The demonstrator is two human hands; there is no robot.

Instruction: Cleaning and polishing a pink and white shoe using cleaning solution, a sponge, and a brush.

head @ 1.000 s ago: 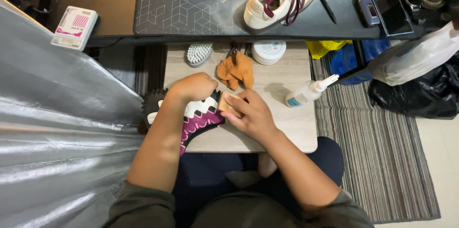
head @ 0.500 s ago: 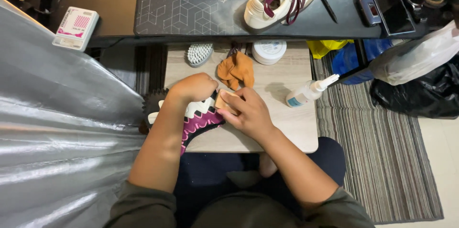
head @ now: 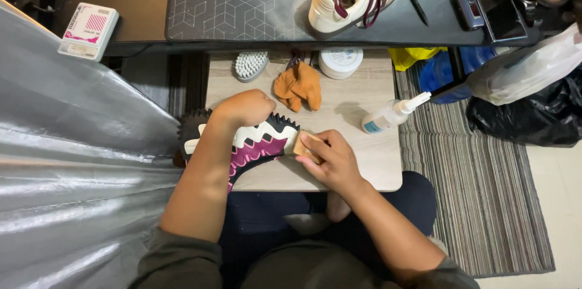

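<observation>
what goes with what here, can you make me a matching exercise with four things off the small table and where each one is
Things:
1. bottle
2. cloth
3. brush
4. shoe

Places or states:
A. crumpled, orange, mid table
B. under the left hand, right hand at its end
C. lying on its side by the right edge
D. bristles up, back left corner

Pairs: 1-C, 2-A, 3-D, 4-B

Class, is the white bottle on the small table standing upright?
No, the white bottle lies on its side on the small table, nozzle pointing right.
</observation>
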